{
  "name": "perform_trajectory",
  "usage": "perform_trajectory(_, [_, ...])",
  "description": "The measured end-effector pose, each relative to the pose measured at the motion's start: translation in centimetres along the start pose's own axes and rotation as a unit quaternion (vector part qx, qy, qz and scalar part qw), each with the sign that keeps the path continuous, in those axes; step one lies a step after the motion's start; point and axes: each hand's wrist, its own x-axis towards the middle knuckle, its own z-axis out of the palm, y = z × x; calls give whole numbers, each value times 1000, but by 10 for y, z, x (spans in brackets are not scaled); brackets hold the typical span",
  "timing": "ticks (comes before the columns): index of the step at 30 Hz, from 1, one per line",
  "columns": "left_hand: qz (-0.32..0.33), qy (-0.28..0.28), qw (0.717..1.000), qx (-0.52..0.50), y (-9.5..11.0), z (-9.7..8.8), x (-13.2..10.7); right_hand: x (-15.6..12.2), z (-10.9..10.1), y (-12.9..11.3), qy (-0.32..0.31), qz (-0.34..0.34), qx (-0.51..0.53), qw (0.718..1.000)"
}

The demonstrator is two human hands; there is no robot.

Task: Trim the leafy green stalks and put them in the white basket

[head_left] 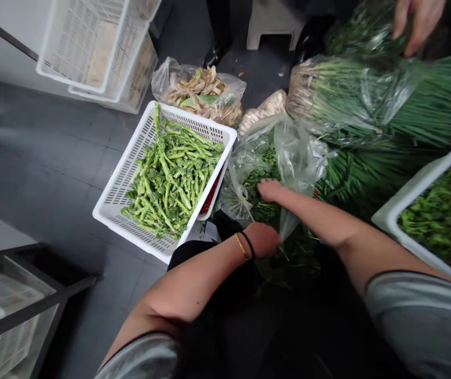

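A clear plastic bag [294, 152] of leafy greens [267, 166] lies open in front of me. My left hand [263, 239], with a gold bracelet and a black band at the wrist, is closed on the bag's near edge; its fingertips are hidden. Inside the mouth of the bag is my right hand [269, 189], its fingers curled down into the greens and partly hidden. Just left of the bag, a white slotted basket [120, 181] holds a heap of green broccolini stems [170, 181]. Loose greens lie in shadow below my hands.
A bag of peelings [205, 92] sits beyond the basket, near stacked white crates [83, 47]. Bagged scallions [339, 95] lie at upper right, under another person's hand [418, 23]. A white basket of greens [391, 210] stands right; a metal rack [51, 310] is lower left.
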Motion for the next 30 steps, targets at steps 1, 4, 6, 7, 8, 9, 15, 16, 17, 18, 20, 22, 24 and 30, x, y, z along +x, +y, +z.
perform_trajectory(1, [-4, -5, 1000, -6, 1, 2, -2, 4, 16, 4, -4, 23, -10, 1000])
perform_trajectory(4, [-23, -9, 1000, -19, 0, 8, -10, 8, 48, 27, 6, 52, -29, 998])
perform_trajectory(6, [-29, -13, 999, -24, -1, 10, -15, 9, 58, 36, 23, 53, -32, 998])
perform_trajectory(7, [-30, -16, 999, -26, -2, 11, -16, 9, 63, 36, 32, 60, -33, 997])
perform_trajectory(8, [-30, -18, 999, -28, -2, 11, -17, 9, 67, 34, 41, 71, -35, 996])
perform_trajectory(9, [-28, -18, 999, -29, -1, 11, -17, 9, 72, 30, 51, 84, -38, 994])
perform_trajectory(15, [-20, -3, 999, -41, 0, 16, -12, 5, 97, 32, 115, 131, -43, 984])
perform_trajectory(16, [-20, -1, 999, -43, 0, 16, -12, 6, 98, 38, 123, 149, -34, 981])
perform_trajectory(17, [-21, 0, 999, -44, 0, 16, -11, 6, 99, 43, 122, 172, -23, 977])
perform_trajectory(18, [-22, -1, 999, -46, 0, 15, -11, 6, 101, 47, 110, 196, -9, 974])
perform_trajectory(20, [-20, -10, 998, -50, 1, 12, -10, 7, 106, 47, 70, 232, 18, 970])
perform_trajectory(22, [-16, -29, 998, -54, 2, 9, -10, 8, 112, 43, 43, 240, 38, 969])
perform_trajectory(24, [-16, -40, 998, -55, 3, 8, -10, 12, 111, 45, 34, 236, 48, 970])
perform_trajectory(30, [-22, -10, 998, -56, -2, 10, -13, 19, 79, 82, 62, 213, 45, 974])
